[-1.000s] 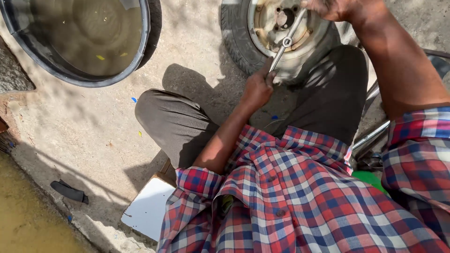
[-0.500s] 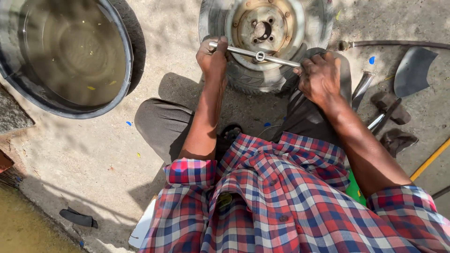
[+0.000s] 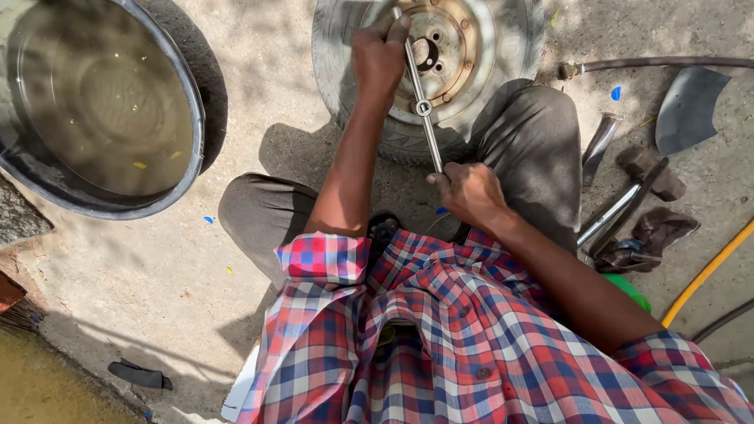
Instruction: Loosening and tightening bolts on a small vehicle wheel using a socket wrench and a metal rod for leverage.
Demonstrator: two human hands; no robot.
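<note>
Your left hand [image 3: 378,56] is closed around the top end of the cross wrench [image 3: 422,106]; your right hand [image 3: 470,191] has its fingers curled tight on the bottom end. The wrench sits near-vertical across the hub of the wheel [image 3: 463,47], lying on concrete between your knees. Water tub [image 3: 102,110] at far left.

Wheel [image 3: 471,47] lies ahead, basin [image 3: 188,102] to its left, tools [image 3: 628,212] right.

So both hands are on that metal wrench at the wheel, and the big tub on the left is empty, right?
Not quite. The head view shows the tub holds murky water. The rest stands: left hand and right hand both grip the wrench at the wheel.
</note>
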